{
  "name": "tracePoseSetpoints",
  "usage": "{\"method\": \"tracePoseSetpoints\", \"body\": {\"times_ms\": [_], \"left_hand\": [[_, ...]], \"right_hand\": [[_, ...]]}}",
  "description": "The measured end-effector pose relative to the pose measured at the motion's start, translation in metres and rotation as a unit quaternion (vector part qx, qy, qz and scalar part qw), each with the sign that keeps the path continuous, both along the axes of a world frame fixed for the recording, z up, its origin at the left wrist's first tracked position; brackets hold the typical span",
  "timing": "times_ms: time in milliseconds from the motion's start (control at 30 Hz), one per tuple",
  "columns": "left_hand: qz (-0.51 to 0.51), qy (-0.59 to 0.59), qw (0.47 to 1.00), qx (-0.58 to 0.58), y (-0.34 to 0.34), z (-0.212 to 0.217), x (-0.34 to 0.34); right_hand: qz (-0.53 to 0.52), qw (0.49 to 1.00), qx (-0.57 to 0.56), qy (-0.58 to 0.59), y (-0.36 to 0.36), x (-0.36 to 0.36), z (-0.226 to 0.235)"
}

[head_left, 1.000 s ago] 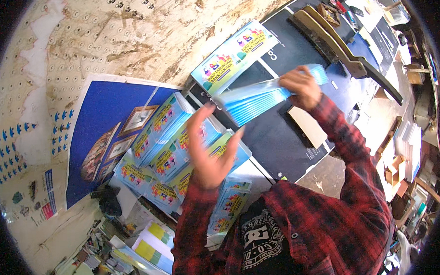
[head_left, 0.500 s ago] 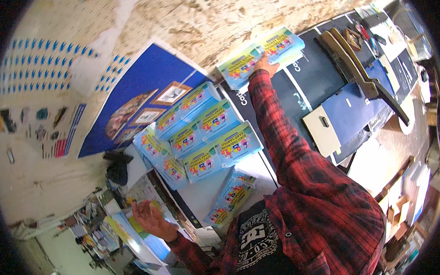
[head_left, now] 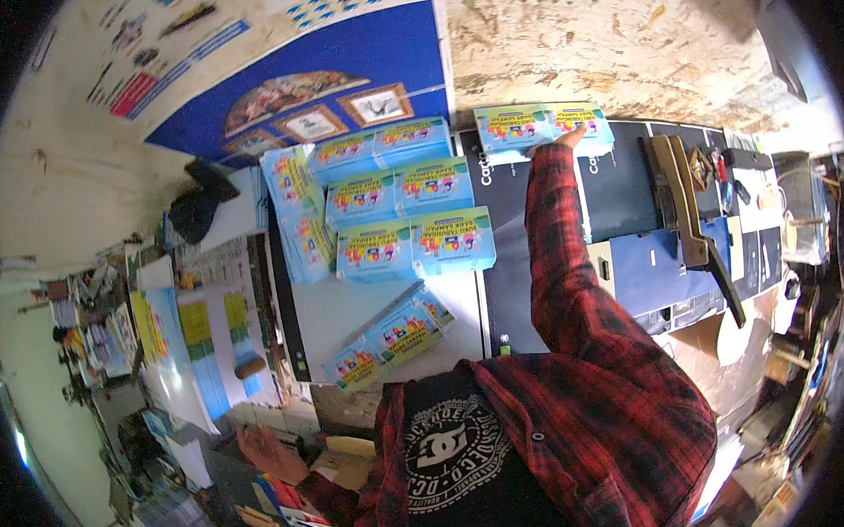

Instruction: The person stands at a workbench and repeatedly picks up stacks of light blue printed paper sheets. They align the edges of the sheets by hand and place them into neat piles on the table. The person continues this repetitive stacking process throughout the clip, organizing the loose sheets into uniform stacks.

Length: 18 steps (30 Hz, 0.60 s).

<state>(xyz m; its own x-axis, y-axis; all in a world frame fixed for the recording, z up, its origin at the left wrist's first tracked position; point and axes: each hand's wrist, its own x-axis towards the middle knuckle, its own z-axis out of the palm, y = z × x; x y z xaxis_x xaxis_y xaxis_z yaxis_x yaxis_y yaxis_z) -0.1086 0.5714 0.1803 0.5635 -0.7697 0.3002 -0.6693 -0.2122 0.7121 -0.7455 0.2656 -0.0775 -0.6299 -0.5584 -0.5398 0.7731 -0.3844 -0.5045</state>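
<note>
Right hand (head_left: pixel 570 136) is stretched to the far side, palm down with fingers resting flat on the far booklet stack (head_left: pixel 540 126), a light-blue pile with bright covers lying at the far edge of the dark machine top (head_left: pixel 626 198); not gripping, just pressing on it. The red plaid sleeve (head_left: pixel 558 248) runs from the near middle up to that stack. Left hand (head_left: pixel 265 451) is low at the near left, fingers spread open and holding nothing, hovering over cluttered boxes and papers (head_left: pixel 291 500). Left of the far stack, just beside it, sit rows of matching booklet piles (head_left: pixel 391 208) on the white worktable (head_left: pixel 349 309), several stacks touching edge to edge, with one more row of booklets (head_left: pixel 389 338) lying tilted nearer the person. Behind those piles, a big blue poster (head_left: pixel 338 74) leans flat on the far wall board. Right of the sleeve, a tan paper-cutter lever (head_left: pixel 688 205) lies on the dark top, with blue sheets (head_left: pixel 653 272) next to it. Far left, a strip of yellow and blue printed sheets (head_left: pixel 195 339) lies along the table edge, a dark bundle (head_left: pixel 201 200) beyond it.
</note>
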Motion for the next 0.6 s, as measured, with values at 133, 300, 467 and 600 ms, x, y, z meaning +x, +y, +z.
{"method": "tracePoseSetpoints", "body": {"times_ms": [133, 300, 467, 600], "left_hand": [[-0.04, 0.055, 0.997, 0.036, -0.008, -0.012, -0.01], [-0.394, 0.083, 0.898, 0.177, -0.098, -0.095, -0.042], [-0.442, -0.215, 0.776, 0.396, -0.101, -0.218, -0.021], [-0.507, -0.173, 0.694, 0.482, -0.119, -0.263, -0.014]], "right_hand": [[0.062, 0.997, -0.03, -0.047, 0.018, 0.018, 0.012], [0.039, 0.701, 0.479, 0.527, 0.13, -0.092, -0.061], [0.004, 0.856, 0.137, 0.498, 0.22, 0.145, 0.122], [0.184, 0.787, 0.168, 0.565, 0.305, 0.216, 0.091]]}}
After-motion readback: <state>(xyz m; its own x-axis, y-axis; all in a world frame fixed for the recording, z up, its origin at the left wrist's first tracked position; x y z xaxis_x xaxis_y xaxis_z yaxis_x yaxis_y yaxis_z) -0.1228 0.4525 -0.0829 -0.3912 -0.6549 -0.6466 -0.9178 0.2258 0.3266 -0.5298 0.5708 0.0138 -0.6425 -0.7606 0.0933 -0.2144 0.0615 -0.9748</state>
